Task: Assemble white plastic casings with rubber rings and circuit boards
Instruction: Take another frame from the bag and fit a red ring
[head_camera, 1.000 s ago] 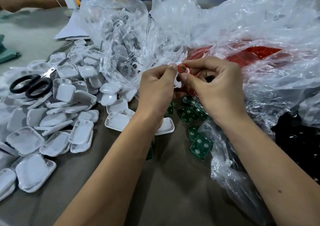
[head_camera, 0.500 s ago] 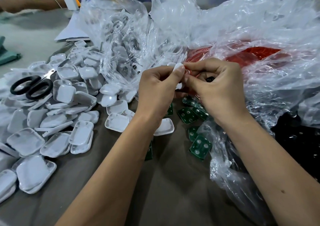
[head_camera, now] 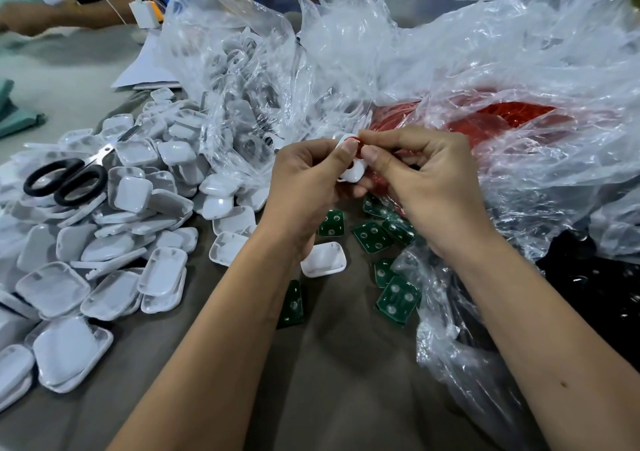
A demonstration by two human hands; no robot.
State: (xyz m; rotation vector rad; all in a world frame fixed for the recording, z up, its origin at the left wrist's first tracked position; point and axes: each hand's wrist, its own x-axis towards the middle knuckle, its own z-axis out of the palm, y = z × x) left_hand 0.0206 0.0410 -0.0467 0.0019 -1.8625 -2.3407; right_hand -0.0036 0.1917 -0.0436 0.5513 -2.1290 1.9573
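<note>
- Both hands are holding 1 white casing (head_camera: 351, 170) above the table (head_camera: 346, 381), in front of the bag of red rings (head_camera: 498, 125).
- The left hand (head_camera: 304, 180) is pinching it in a closed grip; the right hand (head_camera: 426, 177) is pinching its top edge.
- The red ring (head_camera: 356, 138), hidden 0.5 s ago, is showing at the top again, so it is likely still being seated.
- Circuit boards (head_camera: 372, 236) are waiting below.
</note>
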